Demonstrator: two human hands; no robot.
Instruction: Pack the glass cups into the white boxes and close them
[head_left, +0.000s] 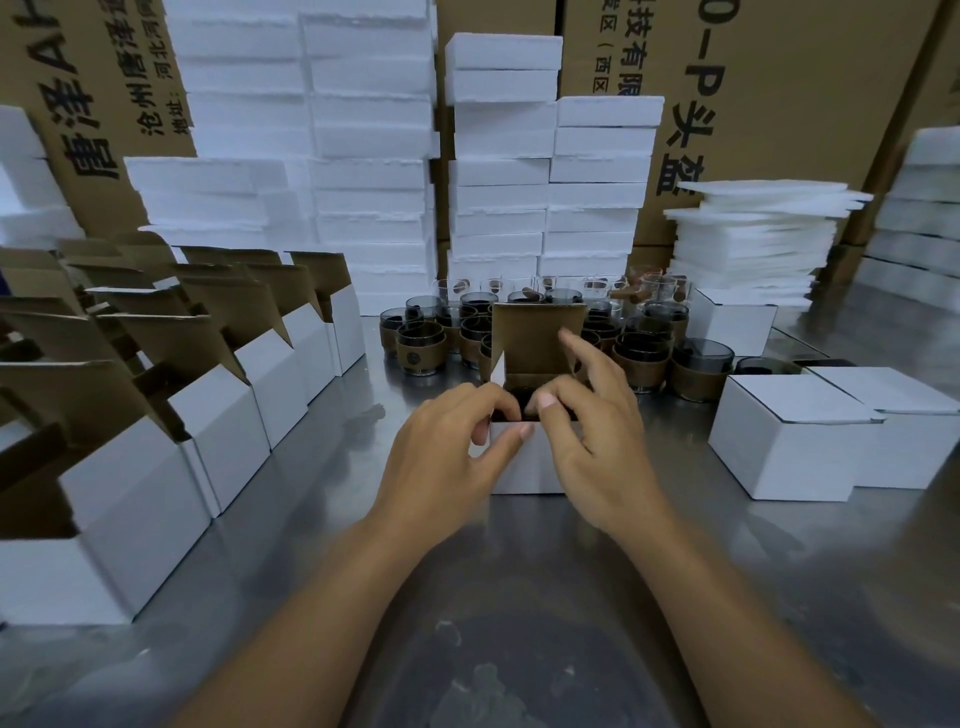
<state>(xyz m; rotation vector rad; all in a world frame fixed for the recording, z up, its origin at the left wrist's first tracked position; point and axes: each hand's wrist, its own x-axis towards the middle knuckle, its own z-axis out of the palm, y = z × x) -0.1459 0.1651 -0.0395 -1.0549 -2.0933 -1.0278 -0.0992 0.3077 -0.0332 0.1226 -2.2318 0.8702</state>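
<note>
Left hand (447, 431) pinches the white box (524, 467) at its front rim; right hand (587, 421) spreads, thumb on rim, forefinger at the raised lid (530, 338). A cup (524, 397) sits inside. A hard fold could shove it into the glass cups (426, 343) at twelve o'clock.

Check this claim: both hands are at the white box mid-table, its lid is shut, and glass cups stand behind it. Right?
Wrong in one respect: the head view shows the lid standing open, not shut. The left hand and right hand are at the white box, and glass cups stand behind it.
</note>
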